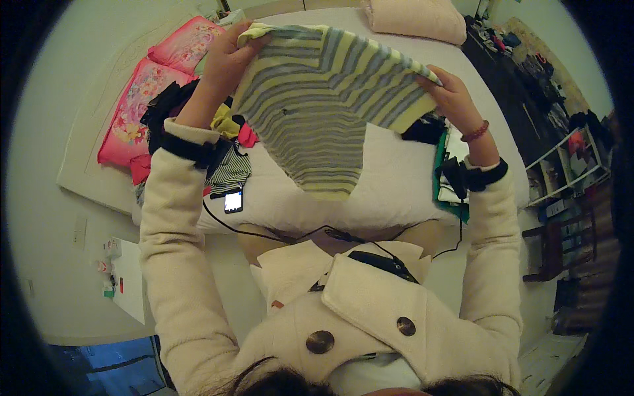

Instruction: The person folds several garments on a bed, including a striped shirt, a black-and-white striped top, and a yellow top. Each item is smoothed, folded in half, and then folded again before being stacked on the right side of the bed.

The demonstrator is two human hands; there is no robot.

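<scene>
The left hand [232, 56] and the right hand [452, 99] held a grey-and-yellow striped knit garment [317, 132] up between them, above the bed [396, 178]. The left fingers pinched its yellow-trimmed upper corner; the right fingers pinched the edge at its other end, and the cloth hung slack between. Among things that contained others, a white rack [555, 148] stood at the right, with mixed items on it too small to tell. Near the right forearm lay a green-edged pile [439, 173] with white pieces within the green; whether it was a container or folded cloth could not be told. A small white table [132, 284] at the left carried a few small objects. A heap of clothes [228, 165] lay near the left forearm, with a lit phone [233, 200] just beside it.
</scene>
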